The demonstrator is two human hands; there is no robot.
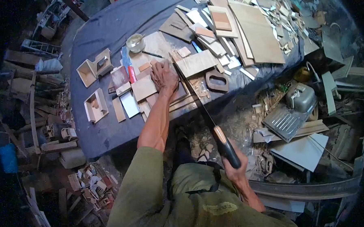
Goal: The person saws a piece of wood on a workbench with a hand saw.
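My right hand [233, 169], close by my lap, is wrapped around the black handle of a handsaw [198, 104], whose long blade slants up across the counter [108, 25] edge to the thin wooden board [172, 95] there. My left hand [164, 77] presses flat and spread on that board, apparently to steady it, with plywood offcuts [196, 62] just beside.

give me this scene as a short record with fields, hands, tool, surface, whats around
left hand: left hand pressed flat on a thin wood piece at the table edge
right hand: right hand gripping the dark handle of a saw
saw: long blade runs from the handle up to the wood by the left hand
surface: table under a dark cloth
around: small wooden boxes, a round tin, flat boards
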